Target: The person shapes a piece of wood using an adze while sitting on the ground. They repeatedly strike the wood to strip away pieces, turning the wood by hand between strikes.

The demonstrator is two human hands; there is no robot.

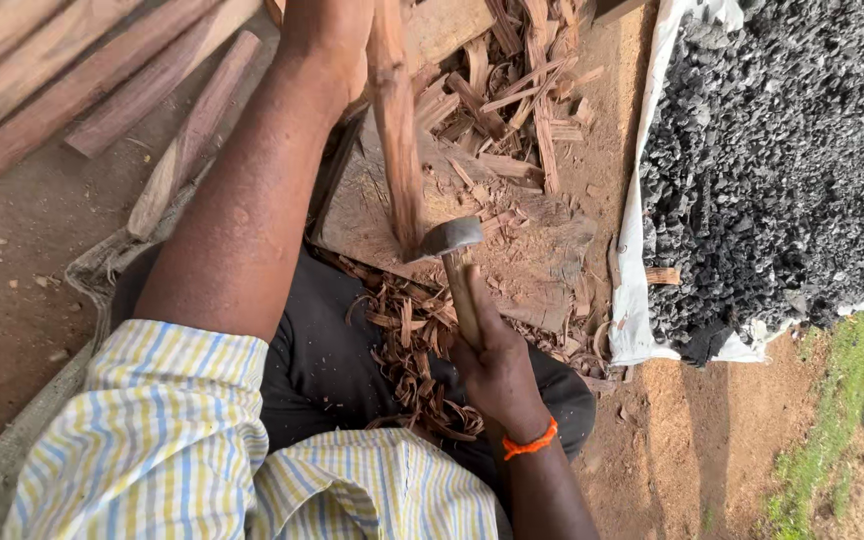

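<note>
Two hands work together: the left hand (pixel 327 35) clasps the wooden stick (pixel 397 130) upright on the chopping block (pixel 372 200), near its centre. The right hand (pixel 497 365) clenches the adze (pixel 452 240) handle, blade at the stick's base. Strike with short, shallow cuts, left-hand fingers held high.

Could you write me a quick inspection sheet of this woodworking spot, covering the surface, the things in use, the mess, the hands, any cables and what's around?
Surface: worn wooden block on bare dirt ground.
Job's things: reddish wood stick stood upright on the block; metal-headed tool with wooden handle, its head against the stick's lower end.
Clutter: wood chips beyond the block, curled shavings on the person's lap.
Grippers: left hand grips the stick near the top; right hand grips the tool handle, orange band at the wrist.
Cables: nothing seen.
Surroundings: wood lengths at upper left; heap of dark lumps on white sheet; grass.
</note>
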